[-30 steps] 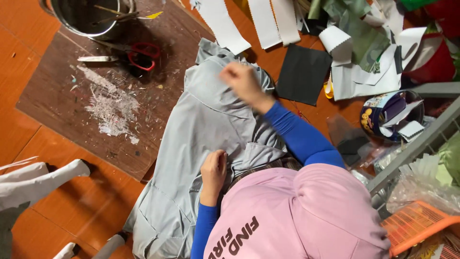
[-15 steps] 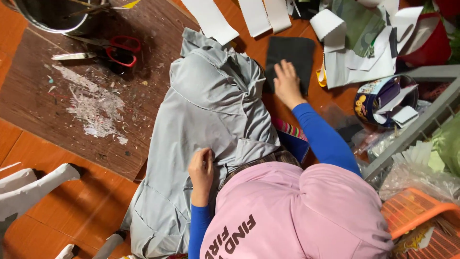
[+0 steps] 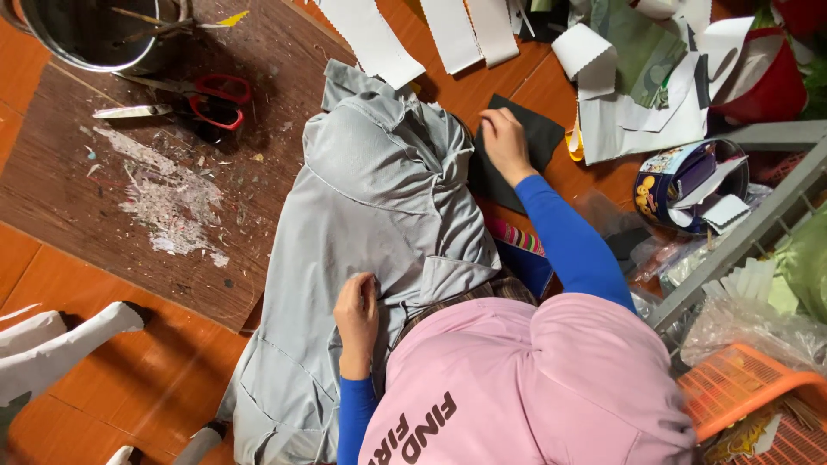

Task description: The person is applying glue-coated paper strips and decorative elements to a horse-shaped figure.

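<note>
Here I see my left hand (image 3: 357, 314) lying on the grey garment (image 3: 362, 232), its fingers curled and pinching a bit of the cloth near the lower fold. My right hand (image 3: 504, 142) sits beyond the garment's right edge, fingers bent down on a black sheet (image 3: 543, 138) that lies flat on the orange floor (image 3: 121, 379); I cannot tell whether it grips it. The garment spreads from the brown board (image 3: 95, 232) toward me. Red-handled scissors (image 3: 211, 99) rest on that board, well apart from both hands
</note>
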